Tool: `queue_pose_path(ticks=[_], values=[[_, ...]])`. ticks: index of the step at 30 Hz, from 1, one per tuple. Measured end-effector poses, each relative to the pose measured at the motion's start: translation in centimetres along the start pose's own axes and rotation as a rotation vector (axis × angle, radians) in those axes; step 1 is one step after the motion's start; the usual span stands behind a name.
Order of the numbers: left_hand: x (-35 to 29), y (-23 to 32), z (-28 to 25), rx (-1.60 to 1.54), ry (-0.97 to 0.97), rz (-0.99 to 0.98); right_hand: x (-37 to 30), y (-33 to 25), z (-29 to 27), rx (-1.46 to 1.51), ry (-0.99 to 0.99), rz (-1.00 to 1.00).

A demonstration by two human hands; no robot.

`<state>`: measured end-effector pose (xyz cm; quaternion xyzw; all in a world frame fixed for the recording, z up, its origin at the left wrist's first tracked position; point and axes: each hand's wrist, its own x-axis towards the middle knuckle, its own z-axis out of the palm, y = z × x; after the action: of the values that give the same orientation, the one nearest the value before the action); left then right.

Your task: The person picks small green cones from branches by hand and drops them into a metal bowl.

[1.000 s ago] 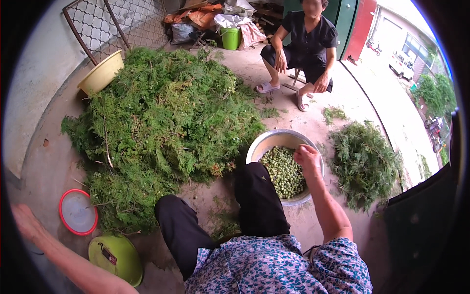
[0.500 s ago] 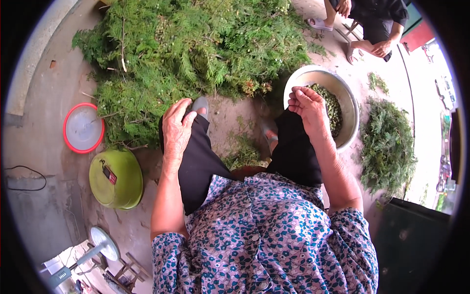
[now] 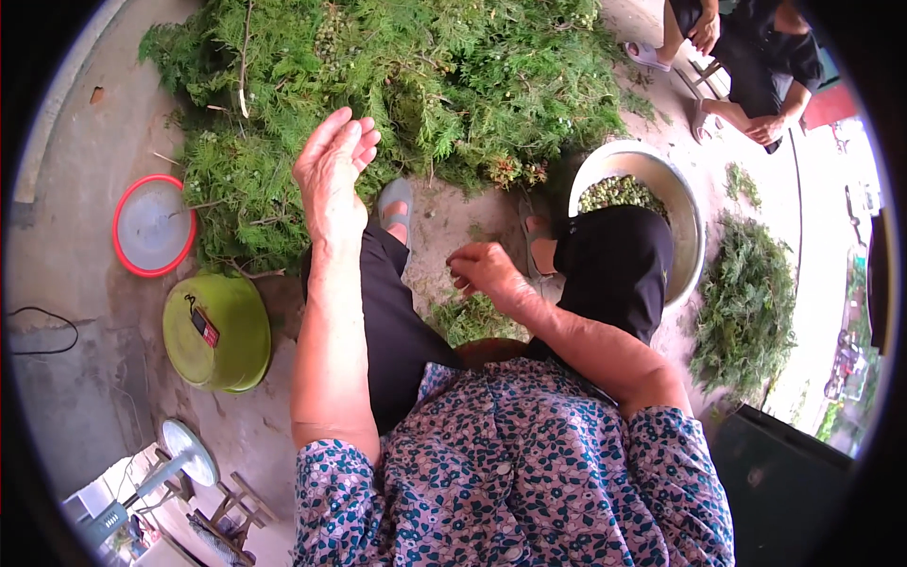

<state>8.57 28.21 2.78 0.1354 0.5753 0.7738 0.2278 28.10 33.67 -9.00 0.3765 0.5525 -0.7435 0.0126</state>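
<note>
Concrete floor (image 3: 80, 236): seated person in black (image 3: 770, 71), upper right; small green sprig heap (image 3: 746, 312) below. Toward floor's left edge, lime-green plastic tub (image 3: 241, 335) bearing small dark-and-red device (image 3: 203, 328). Black-trousered right knee (image 3: 614, 255) blocks part of silver metal basin (image 3: 696, 227).

Large feathery green branch pile (image 3: 444, 85): left hand (image 3: 337, 170) over lower border, fingers loosely extended, holding nothing visible. Right hand (image 3: 485, 269) between knees, fingers curled, hold cannot be told.

Basin: small round green berries (image 3: 619, 193). Red-rimmed round dish (image 3: 154, 227): pale inside.
</note>
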Motion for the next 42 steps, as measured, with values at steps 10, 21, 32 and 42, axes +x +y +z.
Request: queue_pose_path(ticks=[10,21,32,42], values=[[8.7,-3.7,0.1,-0.299,0.181,-0.224,13.1,11.6,-0.9,-0.612,0.046,-0.167],[9.4,-2.9,-3.7,-0.442,0.186,-0.365,24.6,13.7,0.1,-1.052,0.06,-0.157],[8.9,-2.3,-2.4,-0.414,0.256,-0.355,28.7,15.1,-0.5,-1.177,-0.074,-0.192],[9.1,-2.5,-2.3,-0.467,0.267,-0.359,25.2,2.8,-0.2,0.632,0.113,0.126]])
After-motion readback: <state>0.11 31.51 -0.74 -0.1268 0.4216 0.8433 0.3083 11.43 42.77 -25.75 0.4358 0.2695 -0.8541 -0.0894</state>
